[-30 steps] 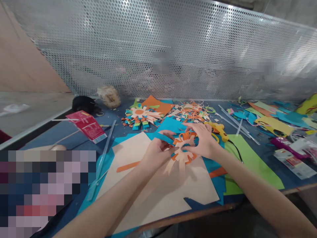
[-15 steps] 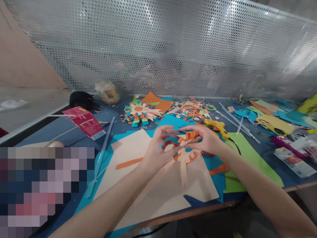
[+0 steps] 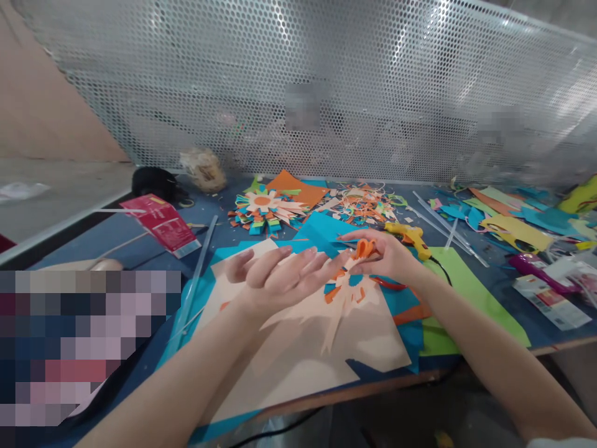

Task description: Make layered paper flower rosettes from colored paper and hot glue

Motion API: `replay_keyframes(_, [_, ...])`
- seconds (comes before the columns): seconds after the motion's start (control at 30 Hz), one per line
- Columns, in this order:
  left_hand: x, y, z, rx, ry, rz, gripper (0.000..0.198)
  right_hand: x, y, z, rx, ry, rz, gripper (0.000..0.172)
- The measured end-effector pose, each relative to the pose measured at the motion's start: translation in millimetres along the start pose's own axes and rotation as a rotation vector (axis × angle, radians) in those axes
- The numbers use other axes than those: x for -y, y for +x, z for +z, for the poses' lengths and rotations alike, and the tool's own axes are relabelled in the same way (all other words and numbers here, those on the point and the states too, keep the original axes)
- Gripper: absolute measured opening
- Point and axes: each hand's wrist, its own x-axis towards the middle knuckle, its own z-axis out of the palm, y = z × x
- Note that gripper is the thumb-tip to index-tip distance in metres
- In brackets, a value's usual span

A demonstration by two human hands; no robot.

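2 hands are apart: the right hand (image 3: 389,258) pinches the paper flower (image 3: 347,292) by an orange petal (image 3: 364,247), over the cream sheet (image 3: 298,367); the left hand (image 3: 280,277) lies open. Support it underneath, I think, against tearing.

A perforated metal screen (image 3: 326,93) backs the blue worktable (image 3: 130,242).

Fringed orange-and-peach paper flower (image 3: 347,296), petals drooping, seemingly just above peach sheet (image 3: 303,367).
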Motion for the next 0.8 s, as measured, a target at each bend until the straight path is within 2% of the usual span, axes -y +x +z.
replay_keyframes(0.1, [-6.4, -1.2, -1.0, -0.210, 0.443, 0.461, 0.018, 0.5, -0.6, -0.3, 0.009, -0.012, -0.013, 0.054])
replay_keyframes(0.17, [-12.6, 1.6, -3.2, -0.259, 0.614, 0.695, 0.022, 0.2, -0.6, -1.0, 0.007, -0.027, -0.026, 0.053])
replay_keyframes(0.23, [-18.5, 5.9, -4.4, -0.218, 0.684, 0.807, 0.026, -0.8, -0.2, -1.5, 0.005, -0.034, -0.028, 0.053])
replay_keyframes(0.3, [-22.8, 9.6, -3.3, -0.123, 0.653, 0.806, 0.025, -2.1, 0.2, -1.5, 0.001, -0.037, -0.018, 0.054])
replay_keyframes(0.4, [-26.3, 11.7, 1.9, 0.001, 0.505, 0.644, 0.018, -4.0, 0.5, -0.1, -0.027, -0.036, 0.012, 0.053])
replay_keyframes(0.63, [-27.1, 10.2, 11.0, 0.237, -0.051, -0.111, 0.013, -3.5, 1.9, 2.9, -0.097, 0.010, 0.043, 0.045])
replay_keyframes(0.7, [-25.8, 10.4, 11.4, 0.277, -0.147, -0.241, 0.015, -2.6, 2.6, 3.1, -0.119, 0.016, 0.047, 0.043])
replay_keyframes(0.8, [-24.2, 10.4, 11.9, 0.298, -0.216, -0.328, 0.018, -3.0, 3.2, 2.9, -0.124, -0.002, 0.046, 0.042])
